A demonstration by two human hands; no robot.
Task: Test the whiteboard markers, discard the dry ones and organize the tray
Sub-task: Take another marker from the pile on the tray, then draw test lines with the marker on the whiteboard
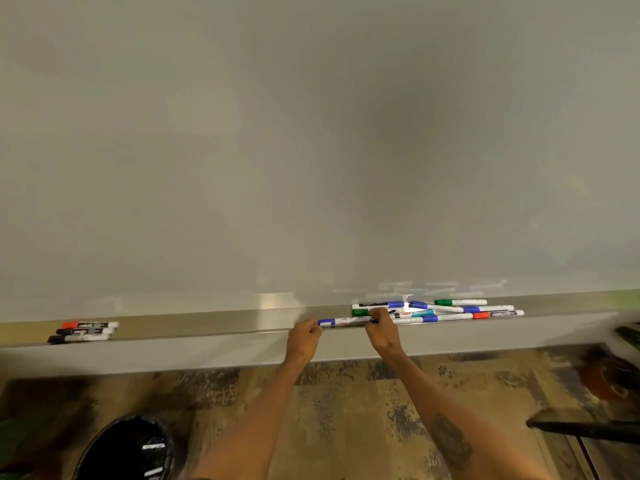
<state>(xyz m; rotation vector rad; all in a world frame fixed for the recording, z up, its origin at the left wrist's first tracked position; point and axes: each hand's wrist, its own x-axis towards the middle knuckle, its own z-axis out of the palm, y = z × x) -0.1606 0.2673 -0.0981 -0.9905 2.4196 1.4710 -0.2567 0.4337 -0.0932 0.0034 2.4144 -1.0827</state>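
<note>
Black round bin (104, 452) nearest, wide grey whiteboard (311, 133) above.
Along the long silver metal tray's (207, 323) front edge lies a blue-capped white marker (341, 321), lengthwise between both hands: left hand (304, 336) pinches the cap, right hand (381, 327) grips the barrel end.

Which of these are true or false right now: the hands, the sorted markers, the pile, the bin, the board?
1. The left hand and right hand hold one blue marker by its ends at the tray. True.
2. The three markers at the tray's left end lie in a crossed heap. False: they lie side by side, parallel.
3. The pile is all blue caps. False: green, red and teal show too.
4. The bin on the floor already holds something. True: white barrels show inside.
5. The board bears no clear writing. True.
</note>
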